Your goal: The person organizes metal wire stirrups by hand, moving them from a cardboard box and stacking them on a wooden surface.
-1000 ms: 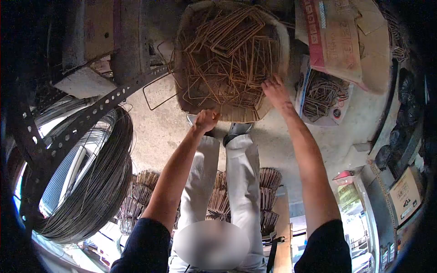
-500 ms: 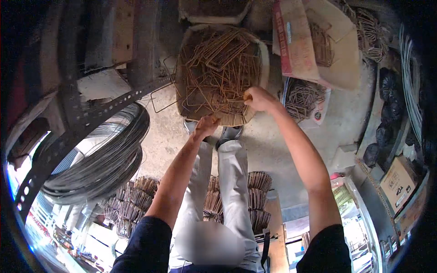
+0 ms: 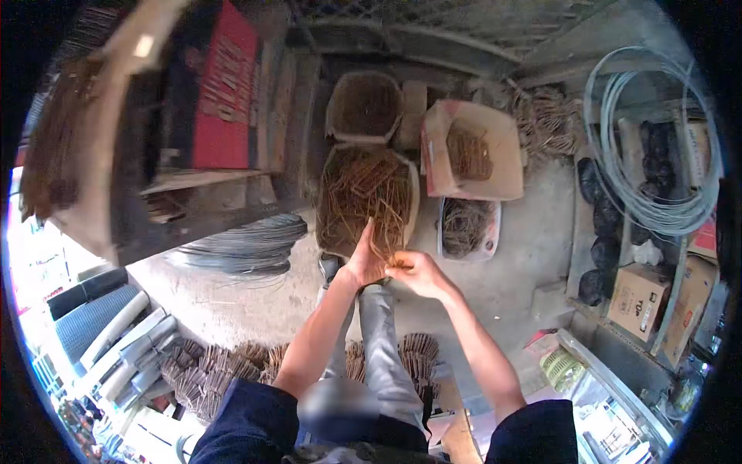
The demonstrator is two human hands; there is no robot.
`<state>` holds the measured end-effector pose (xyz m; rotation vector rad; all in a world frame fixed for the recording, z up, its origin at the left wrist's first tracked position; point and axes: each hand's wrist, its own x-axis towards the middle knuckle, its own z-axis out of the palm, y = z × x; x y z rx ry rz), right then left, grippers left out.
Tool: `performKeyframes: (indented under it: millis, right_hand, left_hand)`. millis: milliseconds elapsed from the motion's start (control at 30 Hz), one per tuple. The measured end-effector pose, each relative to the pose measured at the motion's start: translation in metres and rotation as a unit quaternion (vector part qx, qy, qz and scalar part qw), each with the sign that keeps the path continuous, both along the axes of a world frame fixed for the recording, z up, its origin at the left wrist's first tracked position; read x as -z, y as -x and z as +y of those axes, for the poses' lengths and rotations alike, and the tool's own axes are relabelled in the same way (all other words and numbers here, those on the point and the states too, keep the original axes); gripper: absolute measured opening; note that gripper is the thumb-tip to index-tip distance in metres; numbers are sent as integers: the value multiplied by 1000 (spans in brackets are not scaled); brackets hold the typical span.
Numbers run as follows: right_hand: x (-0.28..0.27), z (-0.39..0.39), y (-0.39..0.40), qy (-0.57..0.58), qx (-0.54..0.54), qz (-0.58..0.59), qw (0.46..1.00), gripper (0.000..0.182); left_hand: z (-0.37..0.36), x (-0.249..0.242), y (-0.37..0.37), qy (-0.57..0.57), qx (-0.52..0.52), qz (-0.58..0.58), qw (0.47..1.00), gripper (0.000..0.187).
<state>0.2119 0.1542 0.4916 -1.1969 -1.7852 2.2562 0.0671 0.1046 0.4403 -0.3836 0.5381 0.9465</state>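
Note:
My left hand [image 3: 365,259] is held upright at the near side of a tub [image 3: 413,203], its fingers stretched out and the palm turned to the right. Close beside it, my right hand [image 3: 419,274] is closed in a pinch on rusty bent wire [image 3: 379,249], which rises past the left palm toward the tub. Inside the tub lies a tangled heap of rusty bent wire pieces [image 3: 363,179]. The hands overlap the tub's near edge in this view, above my shoes and trousers.
Right of the tub stand a cardboard box [image 3: 506,170] and a smaller container [image 3: 491,243], both holding bent wire. Another tub [image 3: 366,76] is behind. A wire coil [image 3: 247,246] lies left under a shelf [image 3: 232,224]. Bundled wire pieces [image 3: 224,367] stand near my legs.
My hands have come together nearer my body, and the left fingers have straightened. The right hand has moved back from the heap with wire in it. The view has shifted and takes in more surroundings.

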Motion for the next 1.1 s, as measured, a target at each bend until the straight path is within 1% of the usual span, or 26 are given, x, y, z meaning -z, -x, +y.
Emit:
performKeyframes:
  millis: [33, 67, 100, 133, 167, 200, 233, 300, 333, 433, 467, 500, 567, 600, 633, 667, 700, 733, 767, 800, 833, 900, 933, 1000, 1033, 1100]
  right_hand:
    - [-28, -1, 0, -71, -17, -25, 997, 19]
    - [-48, -5, -2, -103, -15, -22, 994, 21]
    - [-70, -9, -1, -134, -14, -18, 991, 23]
    - [-93, -10, -2, -145, -11, -13, 989, 23]
    - [-122, -11, -1, -171, -11, -11, 985, 24]
    - [-146, -15, -1, -196, -11, -11, 981, 25]
    - [-164, -20, -2, -205, -8, -4, 979, 25]
    - [-199, -30, -3, -289, 17, 6, 957, 25]
    - [-218, -35, -5, -311, 13, -4, 950, 25]
    - [-242, -49, -5, -335, 45, 24, 941, 24]
    - [-247, -50, -4, -334, 45, 16, 941, 23]
    - [-242, -51, -3, -334, 67, 37, 939, 22]
    - [-238, -52, -1, -318, 91, 41, 943, 17]
    - [-251, -51, 0, -332, 60, 19, 941, 17]
    - [-265, -50, 1, -358, 25, -5, 934, 17]
    - [-266, -52, 2, -315, 52, 28, 947, 16]
    - [-266, -55, 6, -270, 80, 60, 958, 16]
    - [-268, -59, 7, -148, 119, 101, 977, 14]
    - [-276, -64, 9, -136, 124, 95, 978, 9]
    - [-272, -65, 10, -145, 139, 119, 972, 9]
    - [-268, -66, 11, -153, 155, 141, 966, 9]
    - [-275, -74, 21, -46, 276, 162, 946, 10]
    - [-276, -76, 24, -49, 301, 165, 938, 11]
    - [-279, -77, 33, -44, 339, 184, 922, 13]
    - [-282, -76, 38, -52, 350, 182, 917, 19]
    - [-282, -73, 48, -61, 386, 176, 904, 23]
  left_hand:
    - [4, -24, 1, -4, -4, 11, 1000, 76]
    - [7, -48, 3, 10, -3, 32, 999, 66]
    - [7, -65, 8, -2, -2, 38, 999, 66]
    - [5, -75, 13, -41, 39, 20, 998, 71]
    - [8, -98, 18, -79, 80, 5, 994, 76]
    - [6, -121, 20, -96, 72, 14, 993, 75]
    - [6, -143, 23, -105, 74, 22, 991, 75]
    - [5, -181, 29, -82, 116, -8, 990, 76]
    - [1, -198, 28, -88, 114, -2, 990, 76]
    - [4, -240, 35, -107, 157, 186, 964, 68]
    - [5, -250, 39, -115, 161, 221, 955, 61]
    - [4, -261, 40, -127, 135, 253, 950, 47]
    - [8, -264, 46, -184, 113, 250, 944, 36]
    - [11, -272, 48, -188, 103, 258, 942, 36]
    - [12, -279, 50, -165, 130, 241, 948, 31]
    - [14, -290, 52, -141, 158, 223, 951, 27]
    - [14, -299, 56, -145, 153, 228, 951, 27]
    - [13, -306, 58, -134, 168, 243, 946, 26]
    - [12, -315, 62, -125, 182, 258, 941, 24]
    - [11, -323, 67, -143, 196, 287, 927, 23]
    - [9, -324, 73, -147, 192, 288, 927, 23]
    - [1, -337, 86, -191, 210, 345, 895, 22]
    - [-3, -342, 89, -191, 228, 388, 873, 25]
    - [-5, -331, 100, -214, 238, 379, 868, 24]
    - [-6, -326, 107, -235, 254, 372, 862, 24]
    - [-19, -344, 118, -235, 262, 370, 860, 22]
